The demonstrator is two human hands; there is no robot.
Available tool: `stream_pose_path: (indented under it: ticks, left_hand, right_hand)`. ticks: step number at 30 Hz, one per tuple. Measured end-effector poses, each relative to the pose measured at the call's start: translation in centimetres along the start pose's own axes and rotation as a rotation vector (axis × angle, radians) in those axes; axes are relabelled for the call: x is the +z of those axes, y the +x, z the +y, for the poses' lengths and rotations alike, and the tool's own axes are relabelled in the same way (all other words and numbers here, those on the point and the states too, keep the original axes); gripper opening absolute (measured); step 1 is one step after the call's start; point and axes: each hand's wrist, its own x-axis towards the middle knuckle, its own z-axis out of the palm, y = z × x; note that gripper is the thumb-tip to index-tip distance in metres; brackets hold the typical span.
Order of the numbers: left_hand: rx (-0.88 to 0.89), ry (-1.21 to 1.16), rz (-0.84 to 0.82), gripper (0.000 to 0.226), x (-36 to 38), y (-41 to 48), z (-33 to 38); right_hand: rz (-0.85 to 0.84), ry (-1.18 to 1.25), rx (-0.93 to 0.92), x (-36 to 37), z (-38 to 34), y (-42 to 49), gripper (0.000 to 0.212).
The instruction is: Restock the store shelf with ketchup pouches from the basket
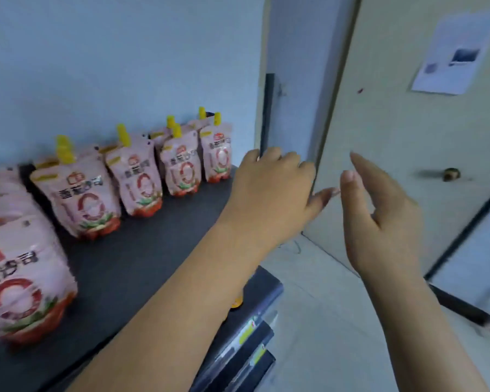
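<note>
The ketchup pouches (79, 199), pink with yellow caps up, stand upright in a row along the back of the dark shelf (159, 244), close to the pale blue wall behind it. The left hand (272, 188) hovers palm down above the shelf's right end, near the last pouch, its fingers loosely bent and holding nothing. The right hand (379, 216) is in the air past that end, fingers straight, wide and empty, in front of a pale door (393, 131) with a paper sheet (456, 52) and a round knob (451, 174).
</note>
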Motion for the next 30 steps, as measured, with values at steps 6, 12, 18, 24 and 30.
stream_pose_path:
  ticks: [6, 12, 18, 24, 30]
  left_hand:
    - [0.215, -0.201, -0.007, 0.057, 6.2, 8.2, 12.4]
    - [0.369, -0.315, -0.01, 0.058, 10.6, 15.2, 24.7]
    - [0.5, -0.458, -0.06, 0.061, 15.1, 19.9, 36.4]
    - [0.67, -0.544, -0.075, 0.069, 19.1, 23.9, 46.7]
    - [0.822, -0.622, -0.064, 0.072, 23.3, 28.9, 56.0]
  right_hand:
    - [0.175, -0.241, 0.087, -10.4, 9.8, 2.3, 0.055]
    - [0.234, -0.534, 0.179, -20.3, 18.6, 4.9, 0.065]
    - [0.242, -0.807, 0.312, -29.1, 25.7, 6.3, 0.067]
    - [0.272, -1.093, 0.462, -36.1, 31.6, 6.7, 0.074]
    - [0.329, -1.298, 0.642, -42.0, 37.5, 7.9, 0.076]
